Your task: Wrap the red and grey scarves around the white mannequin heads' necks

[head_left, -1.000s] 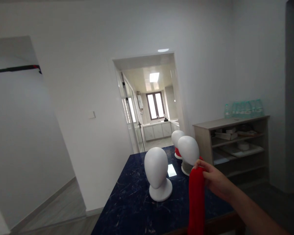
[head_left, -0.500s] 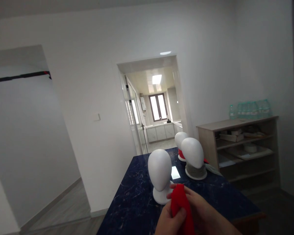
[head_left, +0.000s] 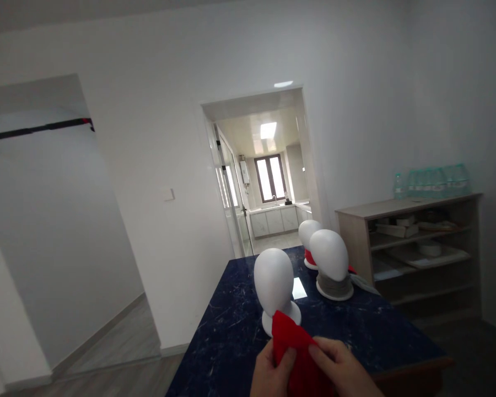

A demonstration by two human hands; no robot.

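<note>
Both my hands grip a red cloth (head_left: 291,344) at the bottom edge of the view. My left hand (head_left: 268,370) pinches its left side with the thumb on top. My right hand (head_left: 343,366) holds its right side. The cloth's upper corner rises just in front of the base of the nearest white mannequin head (head_left: 275,284). This head is bare. A second white head (head_left: 330,256) behind it to the right has grey cloth round its neck. A third head (head_left: 308,234) further back wears red at its neck.
The heads stand on a dark blue marble-patterned table (head_left: 231,331). A wooden shelf unit (head_left: 413,248) with papers and green-tinted bottles on top stands against the right wall. A doorway behind the table opens to a kitchen (head_left: 268,209). Wooden floor lies to the left.
My right hand carried the hanging red cloth from beside the second head toward the middle. My left hand came up and took hold, and both now spread it before the nearest head.
</note>
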